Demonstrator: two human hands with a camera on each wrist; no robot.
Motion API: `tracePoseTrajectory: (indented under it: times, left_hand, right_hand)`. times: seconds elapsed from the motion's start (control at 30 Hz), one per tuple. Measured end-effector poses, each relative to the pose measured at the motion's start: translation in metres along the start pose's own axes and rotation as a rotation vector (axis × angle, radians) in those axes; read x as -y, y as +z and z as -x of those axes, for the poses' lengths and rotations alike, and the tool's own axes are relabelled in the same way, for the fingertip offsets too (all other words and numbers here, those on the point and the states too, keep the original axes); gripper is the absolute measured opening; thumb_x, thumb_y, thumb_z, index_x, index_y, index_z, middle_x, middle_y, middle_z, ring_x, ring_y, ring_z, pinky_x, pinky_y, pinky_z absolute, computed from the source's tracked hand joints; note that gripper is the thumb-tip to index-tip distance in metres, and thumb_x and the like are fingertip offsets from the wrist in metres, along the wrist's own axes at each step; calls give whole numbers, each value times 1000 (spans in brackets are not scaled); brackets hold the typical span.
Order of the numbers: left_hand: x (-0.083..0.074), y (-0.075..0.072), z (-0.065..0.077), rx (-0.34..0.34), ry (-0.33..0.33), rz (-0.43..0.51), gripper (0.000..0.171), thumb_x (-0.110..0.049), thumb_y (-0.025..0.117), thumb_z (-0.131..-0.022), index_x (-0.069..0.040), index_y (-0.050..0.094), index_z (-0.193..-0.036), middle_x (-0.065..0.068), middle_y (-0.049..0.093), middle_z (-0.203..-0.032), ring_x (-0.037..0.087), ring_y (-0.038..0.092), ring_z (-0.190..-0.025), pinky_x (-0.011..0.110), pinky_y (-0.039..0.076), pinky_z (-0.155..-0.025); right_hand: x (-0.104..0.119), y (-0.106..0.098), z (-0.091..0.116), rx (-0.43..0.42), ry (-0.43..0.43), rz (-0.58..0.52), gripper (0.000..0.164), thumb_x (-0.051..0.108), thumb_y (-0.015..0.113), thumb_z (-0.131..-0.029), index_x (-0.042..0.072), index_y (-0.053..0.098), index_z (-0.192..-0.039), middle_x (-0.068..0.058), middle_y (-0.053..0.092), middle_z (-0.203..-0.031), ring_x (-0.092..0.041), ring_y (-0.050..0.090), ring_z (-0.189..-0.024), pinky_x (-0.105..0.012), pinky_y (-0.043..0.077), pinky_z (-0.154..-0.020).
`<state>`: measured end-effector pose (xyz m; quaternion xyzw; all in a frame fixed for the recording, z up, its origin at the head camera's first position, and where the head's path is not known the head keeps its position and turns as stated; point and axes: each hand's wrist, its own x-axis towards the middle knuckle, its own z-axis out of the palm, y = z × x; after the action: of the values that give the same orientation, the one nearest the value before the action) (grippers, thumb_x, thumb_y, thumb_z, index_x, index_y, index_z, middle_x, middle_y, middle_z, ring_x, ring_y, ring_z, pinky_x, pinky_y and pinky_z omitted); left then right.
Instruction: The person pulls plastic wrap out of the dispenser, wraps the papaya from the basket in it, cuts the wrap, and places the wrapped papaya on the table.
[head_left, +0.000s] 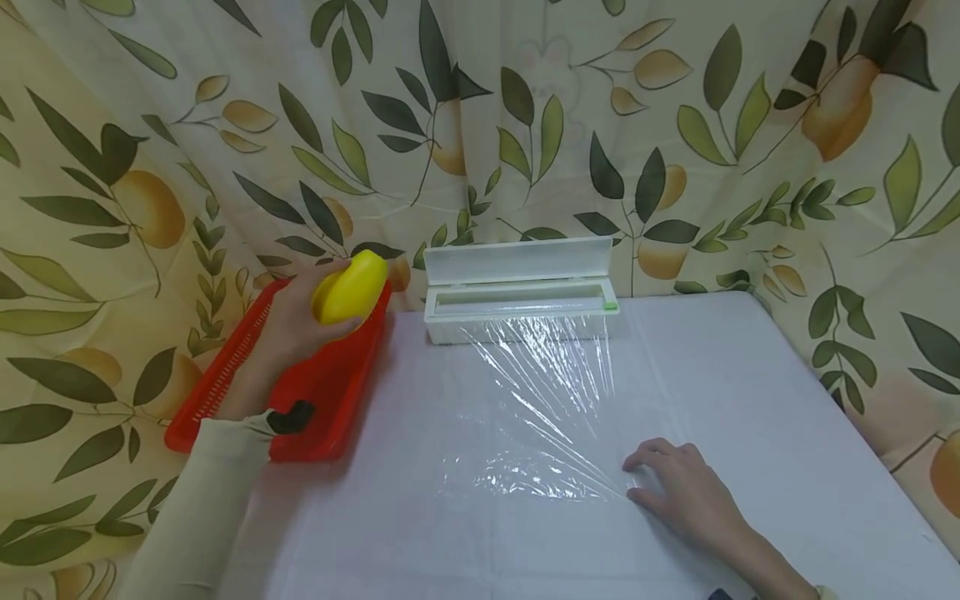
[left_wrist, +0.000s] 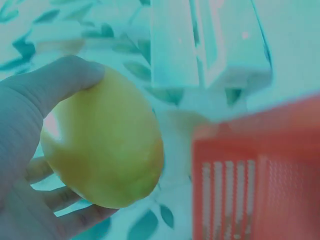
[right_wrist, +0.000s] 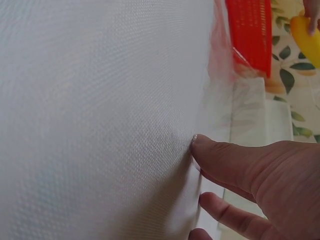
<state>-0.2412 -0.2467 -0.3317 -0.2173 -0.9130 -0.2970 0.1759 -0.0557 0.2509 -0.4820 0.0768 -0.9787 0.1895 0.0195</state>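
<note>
My left hand (head_left: 296, 312) holds a yellow mango (head_left: 358, 287) above the far end of a red basket (head_left: 322, 417). Thumb and fingers wrap around the smooth, oval mango (left_wrist: 107, 140) in the left wrist view. Low on the right, my right hand (head_left: 686, 492) pinches the near right corner of a sheet of plastic wrap (head_left: 540, 417). Creases in the clear film run toward that thumb. The film comes out of a white wrap dispenser (head_left: 521, 331), whose lid (head_left: 517, 262) stands raised. In the right wrist view the thumb (right_wrist: 215, 150) is close over the tabletop.
A white cloth covers the table (head_left: 697, 367), with the dispenser at its back edge and the slotted basket along its left side. Behind and beside the table hangs a curtain (head_left: 480, 125) printed with leaves and fruit.
</note>
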Motion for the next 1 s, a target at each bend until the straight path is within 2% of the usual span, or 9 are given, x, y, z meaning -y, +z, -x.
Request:
tracePoseTrajectory:
  times: [0.17,0.3,0.43,0.53,0.67,0.8,1.0]
  left_hand:
    - [-26,11,-5,27,90,43,77,-11,89,-78,-18,55,-146,10,57,-143,32,56,-112,52,48,-90]
    - [-46,23,-9,78,167,87,75,-9,89,-79,-19,56,-145,7,53,-149,30,56,-118,53,50,-96]
    - [-60,39,-12,145,196,116,72,-10,89,-79,-20,58,-143,5,53,-149,29,55,-121,52,51,-97]
    - [-68,52,-14,196,215,135,71,-12,89,-79,-20,59,-142,5,56,-142,26,55,-119,49,52,-96]
    - [-77,71,-15,241,249,141,70,-14,89,-79,-22,60,-142,4,57,-142,24,52,-123,47,52,-95]
    - [-86,90,-14,276,283,115,69,-16,89,-80,-26,61,-142,2,56,-145,23,51,-127,44,48,-100]
    - [-100,118,-12,385,295,97,71,-14,89,-80,-26,60,-144,3,55,-146,25,52,-123,41,53,-98]
  right_hand:
    - [2,0,-3,34,43,-4,30,25,90,-75,21,76,-101,-7,68,-120,-31,57,-101,-50,53,-74]
    - [3,1,-4,38,56,0,30,25,90,-75,20,76,-102,-8,68,-120,-33,57,-102,-52,53,-75]
    - [3,1,-4,24,52,-1,31,24,90,-75,20,76,-102,-8,68,-120,-33,57,-102,-52,53,-76]
    - [3,1,-4,23,53,-8,30,25,90,-76,20,76,-102,-7,68,-120,-34,57,-104,-53,53,-76]
    - [3,1,-5,30,56,-12,30,25,89,-76,20,76,-103,-7,67,-122,-34,57,-105,-53,53,-76]
    - [3,1,-4,27,50,-8,30,24,89,-76,20,76,-103,-6,67,-121,-32,57,-103,-51,53,-76]
    - [4,1,-4,24,44,-6,30,23,89,-76,20,76,-102,-7,67,-121,-32,57,-104,-52,53,-78]
